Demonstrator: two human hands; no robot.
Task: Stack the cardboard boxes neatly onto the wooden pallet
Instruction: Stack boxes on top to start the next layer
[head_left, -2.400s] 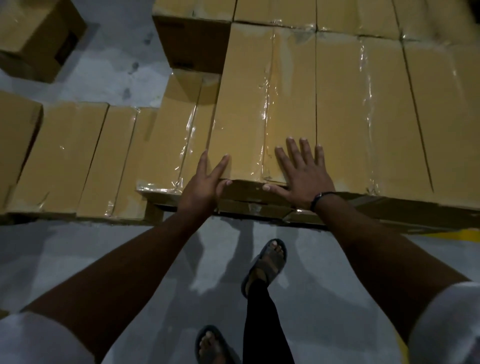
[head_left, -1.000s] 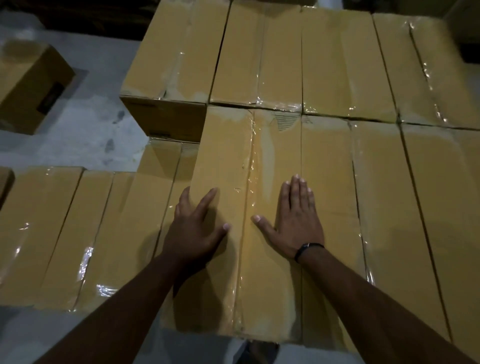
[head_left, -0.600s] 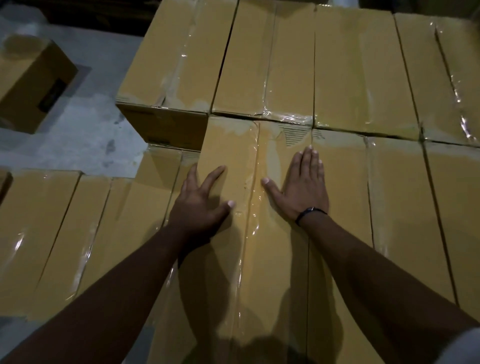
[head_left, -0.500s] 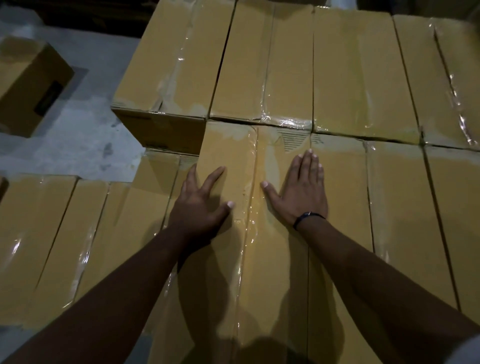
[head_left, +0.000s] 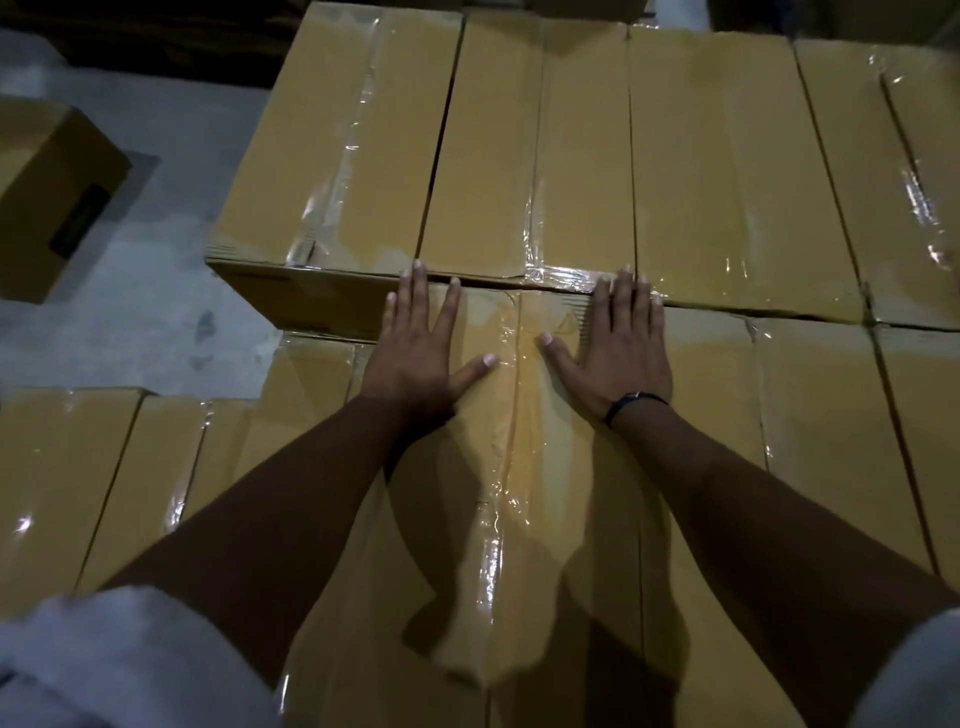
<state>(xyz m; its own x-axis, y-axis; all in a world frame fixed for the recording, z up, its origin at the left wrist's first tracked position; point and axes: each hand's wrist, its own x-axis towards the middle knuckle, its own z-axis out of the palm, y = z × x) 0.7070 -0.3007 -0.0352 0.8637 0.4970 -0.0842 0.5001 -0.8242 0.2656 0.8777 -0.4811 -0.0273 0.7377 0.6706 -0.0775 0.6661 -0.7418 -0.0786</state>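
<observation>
A taped brown cardboard box (head_left: 514, 467) lies on the upper layer of the stack, its far end against the back row of boxes (head_left: 571, 156). My left hand (head_left: 421, 348) lies flat on its top near the left edge, fingers straight and spread. My right hand (head_left: 618, 343), with a dark band at the wrist, presses flat on the right half, fingertips reaching the seam with the back row. More upper-layer boxes (head_left: 821, 426) sit flush to the right. The pallet is hidden under the boxes.
A lower layer of taped boxes (head_left: 104, 483) extends to the left, one step down. A loose box (head_left: 47, 192) stands on the grey concrete floor (head_left: 171, 291) at the far left. Dark space lies behind the stack.
Both hands have slid forward along the box top to its far end. The box has moved back and now butts against the rear row. The view has leaned further over the stack.
</observation>
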